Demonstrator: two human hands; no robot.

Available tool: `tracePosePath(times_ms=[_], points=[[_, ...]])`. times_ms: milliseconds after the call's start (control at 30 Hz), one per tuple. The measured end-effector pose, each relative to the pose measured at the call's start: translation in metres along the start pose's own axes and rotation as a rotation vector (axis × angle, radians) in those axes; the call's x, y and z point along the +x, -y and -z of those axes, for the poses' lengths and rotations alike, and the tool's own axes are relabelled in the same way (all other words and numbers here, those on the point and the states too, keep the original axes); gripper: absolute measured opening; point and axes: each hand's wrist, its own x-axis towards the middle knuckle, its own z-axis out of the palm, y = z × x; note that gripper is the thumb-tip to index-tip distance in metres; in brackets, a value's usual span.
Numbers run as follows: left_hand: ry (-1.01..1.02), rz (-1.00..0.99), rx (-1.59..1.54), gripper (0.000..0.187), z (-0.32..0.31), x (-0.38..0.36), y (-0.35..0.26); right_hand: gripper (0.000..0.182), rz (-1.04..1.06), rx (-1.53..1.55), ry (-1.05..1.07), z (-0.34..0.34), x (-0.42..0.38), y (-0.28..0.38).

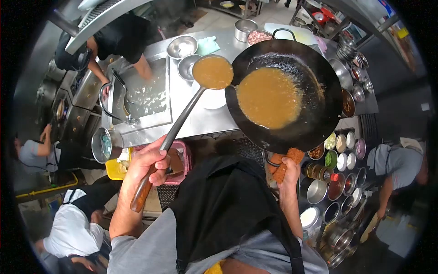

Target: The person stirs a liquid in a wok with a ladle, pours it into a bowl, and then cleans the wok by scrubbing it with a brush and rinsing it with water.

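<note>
My left hand (148,160) is wrapped round the wooden handle of a large ladle (182,114), whose bowl is full of brown sauce (213,72). The ladle's bowl is held level beside the left rim of a black wok (326,107). More of the brown sauce (269,98) lies pooled in the wok's left side, while the right side is bare and glossy. My right hand (290,172) grips the wok's near loop handle through a folded brown cloth (284,166). The wok is tilted and overlaps the steel counter (155,132).
Metal bowls (182,47) and a white plate (214,98) stand near the ladle. A co-worker's arms (96,68) reach to a water-filled sink (169,91) at left. Seasoning containers (341,160) crowd the right. Other people (75,223) work on both sides.
</note>
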Motion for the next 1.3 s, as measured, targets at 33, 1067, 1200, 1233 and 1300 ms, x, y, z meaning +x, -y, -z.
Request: tracePosePath(times_ms=[33,1067,1200,1233,1300], points=[[-0.006,-0.009,0.021,0.056,0.001,0.002,0.002,0.035,-0.008,-0.016,0.002,0.002,0.003,0.003],[-0.420,-0.574,1.404,0.068,0.069,0.043,0.062,0.037,0.101,-0.005,0.040,-0.032,0.009,0.014],[-0.449,-0.544,1.351,0.062,0.061,0.030,0.057,0.038,0.080,-0.037,0.052,-0.044,0.006,0.017],[-0.449,-0.544,1.350,0.062,0.063,0.028,0.055,0.040,0.079,-0.054,0.056,-0.046,0.007,0.018],[-0.433,-0.596,1.384,0.060,0.067,0.025,0.053,0.041,0.078,-0.069,0.062,-0.049,0.010,0.017]])
